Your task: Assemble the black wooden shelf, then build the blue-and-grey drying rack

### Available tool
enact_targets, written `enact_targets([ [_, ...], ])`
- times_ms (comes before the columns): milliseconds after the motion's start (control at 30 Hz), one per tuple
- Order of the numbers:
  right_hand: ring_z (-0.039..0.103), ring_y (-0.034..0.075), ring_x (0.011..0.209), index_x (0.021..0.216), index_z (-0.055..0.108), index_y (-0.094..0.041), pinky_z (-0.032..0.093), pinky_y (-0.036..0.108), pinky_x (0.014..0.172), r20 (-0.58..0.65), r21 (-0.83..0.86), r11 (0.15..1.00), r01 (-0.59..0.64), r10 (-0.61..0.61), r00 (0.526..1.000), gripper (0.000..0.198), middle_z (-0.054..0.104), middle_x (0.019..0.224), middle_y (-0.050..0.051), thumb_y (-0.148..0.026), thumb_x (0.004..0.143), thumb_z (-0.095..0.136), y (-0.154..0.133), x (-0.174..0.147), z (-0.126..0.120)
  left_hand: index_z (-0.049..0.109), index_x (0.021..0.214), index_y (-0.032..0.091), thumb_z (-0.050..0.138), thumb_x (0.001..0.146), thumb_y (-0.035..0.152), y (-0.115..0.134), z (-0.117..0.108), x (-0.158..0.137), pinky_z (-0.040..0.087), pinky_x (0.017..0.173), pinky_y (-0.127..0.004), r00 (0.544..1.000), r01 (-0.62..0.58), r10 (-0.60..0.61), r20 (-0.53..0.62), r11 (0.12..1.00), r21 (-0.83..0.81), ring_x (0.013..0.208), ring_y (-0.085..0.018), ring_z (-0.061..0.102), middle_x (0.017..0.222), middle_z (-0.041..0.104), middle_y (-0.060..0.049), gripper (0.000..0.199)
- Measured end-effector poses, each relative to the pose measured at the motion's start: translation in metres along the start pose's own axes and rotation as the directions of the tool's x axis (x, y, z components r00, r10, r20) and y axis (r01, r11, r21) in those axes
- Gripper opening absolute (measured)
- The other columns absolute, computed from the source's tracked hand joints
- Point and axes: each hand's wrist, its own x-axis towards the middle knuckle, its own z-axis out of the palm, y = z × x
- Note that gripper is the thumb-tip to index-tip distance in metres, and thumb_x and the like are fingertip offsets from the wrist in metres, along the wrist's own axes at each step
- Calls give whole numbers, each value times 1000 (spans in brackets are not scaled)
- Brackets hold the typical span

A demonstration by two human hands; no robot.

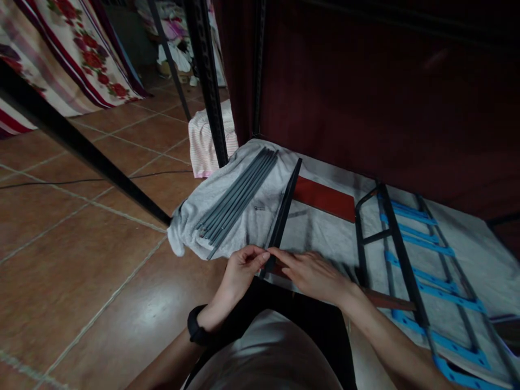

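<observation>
A long black metal bar (pixel 285 208) lies lengthwise on the grey cloth in front of me, its near end under my fingertips. My left hand (pixel 247 266) is closed in a pinch at that end; whatever is between its thumb and finger is too small to make out. From the other side my right hand (pixel 314 273) grips the bar, index finger stretched until it meets the left fingertips. Left of the bar is a small screw-like metal piece (pixel 259 208). A bundle of grey metal rods (pixel 238 197) lies farther left, and a reddish board (pixel 327 199) lies right.
On the right a black metal frame (pixel 392 238) rests beside racks with blue slats (pixel 426 246). Cloth (pixel 325 238) covers the surface. Black uprights (pixel 209 86) and a slanting black post (pixel 89 149) rise at left. A dark red sheet (pixel 365 92) hangs behind. A cable (pixel 162 173) crosses the tiled floor.
</observation>
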Motion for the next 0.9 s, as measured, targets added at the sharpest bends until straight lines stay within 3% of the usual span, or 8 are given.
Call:
enact_targets([
  [200, 75, 28, 95, 160, 23, -16, 51, 37, 85, -3, -15, 996, -90, 90, 996, 62, 78, 106, 11, -24, 101, 41, 0, 0, 7, 67, 81, 17, 69, 82, 42, -8, -2, 1, 41, 64, -24, 996, -89, 89, 2, 994, 70, 66, -13, 53, 70, 60, 1, 25],
  [333, 75, 28, 99, 159, 22, -17, 51, 37, 86, -4, 34, 992, -121, 121, 993, 62, 77, 110, 11, -25, 101, 41, 1, 1, 10, 67, 87, 18, 64, 88, 37, -10, -3, -1, 44, 74, -25, 977, -211, 209, 34, 972, 101, 79, -15, 57, 83, 64, -2, 19],
  [400, 74, 27, 101, 158, 23, -18, 51, 37, 87, -10, 50, 987, -153, 154, 988, 61, 77, 110, 10, -26, 101, 42, 0, 0, 11, 66, 90, 19, 63, 89, 39, -9, -4, -2, 44, 75, -26, 976, -215, 211, 44, 971, 109, 81, -16, 57, 85, 64, -2, 21],
  [533, 75, 27, 97, 148, 38, -20, 50, 36, 82, -45, 23, 971, -239, 240, 970, 47, 78, 104, 8, -32, 102, 44, -3, -4, 13, 62, 89, 18, 61, 90, 46, -7, -4, -2, 40, 68, -26, 993, -118, 112, 37, 971, 210, 73, -15, 52, 76, 58, 0, 28],
  [633, 74, 28, 92, 120, 57, -22, 48, 36, 76, -69, -48, 966, -255, 251, 965, 27, 77, 100, 6, -37, 105, 41, -5, -9, 16, 55, 75, 19, 57, 91, 48, -5, -3, -3, 34, 62, -26, 997, -78, 71, 41, 971, 228, 65, -13, 44, 66, 48, 3, 33],
  [700, 73, 26, 92, 107, 60, -23, 46, 34, 74, -85, -68, 968, -241, 235, 968, 24, 76, 100, 4, -37, 106, 41, -5, -10, 19, 52, 74, 19, 56, 91, 45, -4, -2, -3, 33, 61, -25, 995, -98, 90, 47, 972, 215, 64, -12, 42, 66, 45, 4, 31],
  [900, 72, 24, 93, 103, 59, -23, 41, 33, 72, -104, -37, 973, -227, 222, 969, 22, 75, 99, 2, -36, 106, 41, -1, -10, 24, 56, 89, 19, 54, 96, 38, -13, -4, -2, 37, 69, -26, 960, -268, 245, 133, 943, 196, 73, -13, 46, 78, 50, 2, 20],
])
